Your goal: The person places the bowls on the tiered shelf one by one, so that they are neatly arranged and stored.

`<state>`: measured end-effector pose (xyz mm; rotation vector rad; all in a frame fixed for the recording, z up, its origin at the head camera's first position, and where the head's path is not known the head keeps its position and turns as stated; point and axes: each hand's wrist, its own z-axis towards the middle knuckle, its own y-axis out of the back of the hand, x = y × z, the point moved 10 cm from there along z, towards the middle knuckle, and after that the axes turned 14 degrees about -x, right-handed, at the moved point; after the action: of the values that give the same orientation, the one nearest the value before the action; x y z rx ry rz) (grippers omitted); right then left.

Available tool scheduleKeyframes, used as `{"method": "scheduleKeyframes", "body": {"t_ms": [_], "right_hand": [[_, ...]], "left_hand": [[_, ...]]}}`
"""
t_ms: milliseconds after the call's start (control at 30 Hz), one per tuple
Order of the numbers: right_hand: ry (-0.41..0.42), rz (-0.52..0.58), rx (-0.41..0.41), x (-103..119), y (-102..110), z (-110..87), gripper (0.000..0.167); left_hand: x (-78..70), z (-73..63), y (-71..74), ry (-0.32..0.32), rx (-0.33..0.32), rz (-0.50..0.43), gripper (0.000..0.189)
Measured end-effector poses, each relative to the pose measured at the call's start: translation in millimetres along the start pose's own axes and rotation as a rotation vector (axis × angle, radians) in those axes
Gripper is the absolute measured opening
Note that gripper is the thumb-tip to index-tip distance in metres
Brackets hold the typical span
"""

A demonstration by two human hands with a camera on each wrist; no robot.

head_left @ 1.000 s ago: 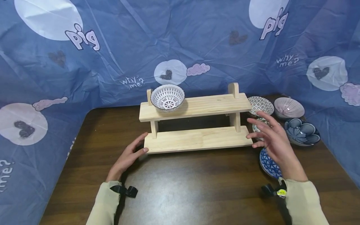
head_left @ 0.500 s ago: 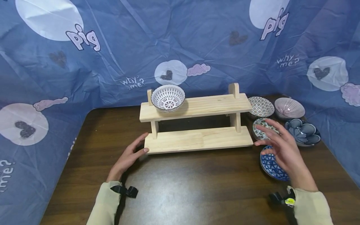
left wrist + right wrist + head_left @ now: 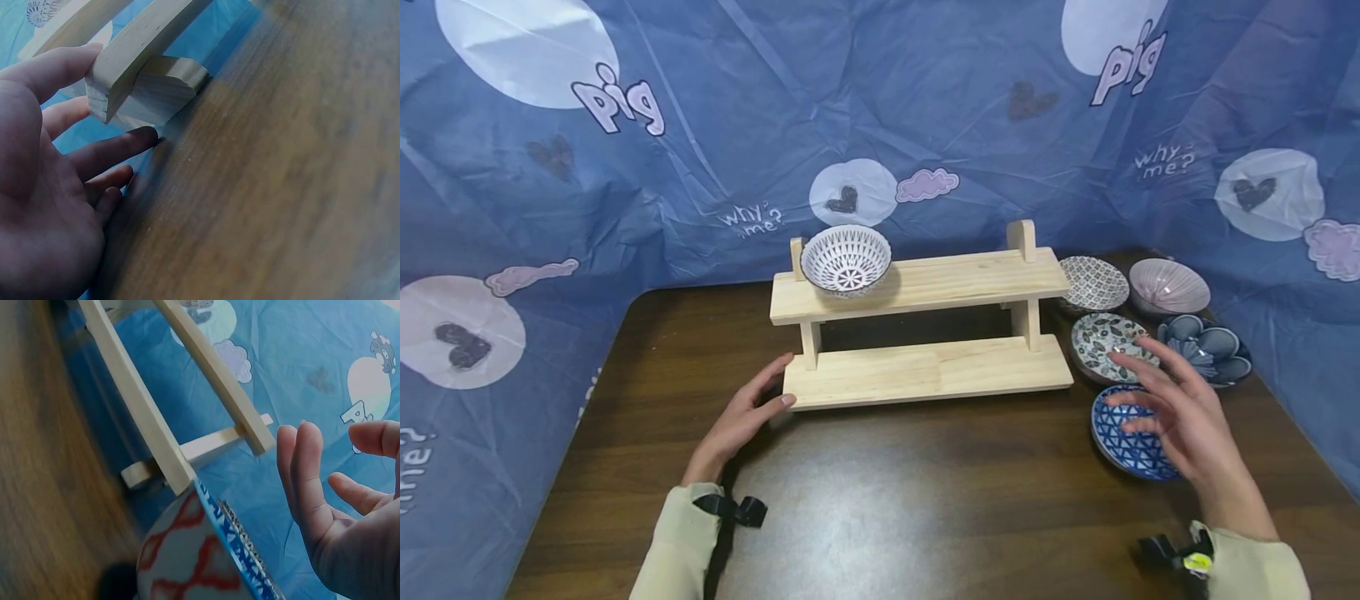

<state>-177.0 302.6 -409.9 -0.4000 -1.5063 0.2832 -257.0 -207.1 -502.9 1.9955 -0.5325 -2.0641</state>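
Note:
A two-tier wooden shelf rack [image 3: 925, 367] stands on the table. My left hand [image 3: 741, 421] holds the left end of its lower board, thumb at the front corner and a finger at the rear corner; in the left wrist view the thumb and a finger meet the board's end [image 3: 100, 100]. A white bowl with a black pattern [image 3: 847, 260] sits at the left of the upper board. My right hand [image 3: 1187, 417] hovers with spread, loosely bent fingers, overlapping a blue-and-white patterned bowl [image 3: 1123, 437] and a leaf-patterned bowl [image 3: 1101, 337]. In the right wrist view nothing is between its fingers.
Behind these bowls are a lattice-patterned bowl [image 3: 1093, 283], a pinkish ribbed bowl [image 3: 1168, 283] and a dark blue flower-patterned bowl [image 3: 1221, 343], all right of the rack. A blue printed cloth [image 3: 700, 150] hangs behind the brown table [image 3: 865, 500].
My right hand has drawn away from the rack's right end, moving right and toward me over the bowls. My left hand, the rack and the white bowl have stayed put.

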Motion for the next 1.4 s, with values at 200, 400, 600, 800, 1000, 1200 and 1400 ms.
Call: {"method": "scheduleKeyframes", "body": {"t_ms": [200, 400, 600, 800, 1000, 1200, 1400], "right_hand": [[-0.006, 0.053, 0.001, -1, 12, -8.9, 0.047], [0.016, 0.109, 0.008, 1, 26, -19.0, 0.049], [-0.006, 0.151, -0.004, -1, 39, -25.8, 0.05], [-0.021, 0.137, -0.057, -6, 58, -36.0, 0.05], [0.007, 0.075, -0.125, -6, 74, -45.4, 0.049], [0.039, 0.077, -0.144, -3, 81, -54.6, 0.05], [0.053, 0.095, -0.168, -2, 90, -62.1, 0.05]], "left_hand": [[-0.9, 0.0, 0.3, -0.006, -0.003, -0.003, 0.064], [-0.3, 0.3, -0.9, -0.005, 0.0, 0.0, 0.064], [0.2, -0.1, -0.6, 0.001, 0.003, 0.001, 0.065], [0.0, -0.2, -0.6, 0.01, 0.004, 0.003, 0.065], [0.5, 0.0, -1.0, 0.023, 0.004, 0.002, 0.065], [-0.3, 0.1, -1.2, 0.013, 0.003, -0.003, 0.065], [0.0, -0.1, -1.8, 0.016, 0.003, -0.004, 0.065]]}}
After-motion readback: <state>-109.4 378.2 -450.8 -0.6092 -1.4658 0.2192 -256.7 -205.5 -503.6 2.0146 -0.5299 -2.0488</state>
